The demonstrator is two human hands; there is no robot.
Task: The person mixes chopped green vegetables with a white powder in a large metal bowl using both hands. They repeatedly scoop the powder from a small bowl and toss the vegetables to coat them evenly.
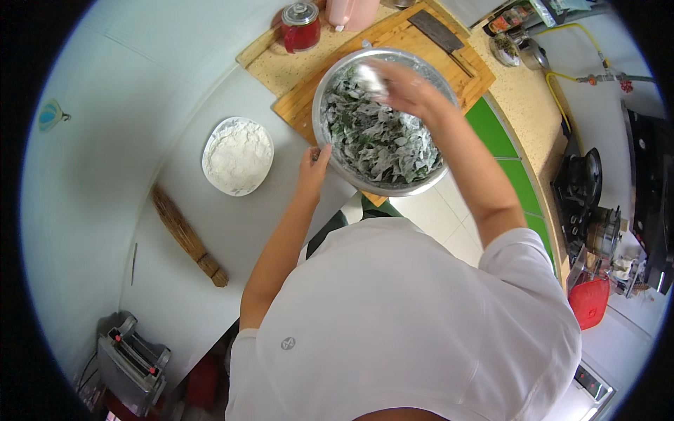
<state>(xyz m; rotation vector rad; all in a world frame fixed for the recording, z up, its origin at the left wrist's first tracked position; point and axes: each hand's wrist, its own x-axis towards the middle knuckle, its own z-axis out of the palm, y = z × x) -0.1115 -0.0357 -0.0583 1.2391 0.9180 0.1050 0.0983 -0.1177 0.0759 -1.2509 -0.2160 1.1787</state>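
Note:
A wide stainless steel bowl [400, 191] holds chopped green leaves [371, 134] dusted with white powder that looks like flour. My left hand [314, 164] grips its left rim, thumb on the upper edge. Over the far part of the bowl is my right hand [403, 87], blurred by motion. White shows at its fingertips; whether that is powder on the fingers or a held clump I cannot tell. To the left, a white dish [207, 171] of white flour [238, 155] stands on the pale tabletop [279, 210]. The bowl sits over a wooden cutting board [295, 113].
A cleaver [436, 30] lies on the board's far end. Behind stand a red lidded jar [301, 29] and a pink pitcher [352, 13]. A straw whisk broom [189, 237] rests left, a toaster [131, 363] lower left. Right are a gas stove [571, 216] and a pot [603, 231].

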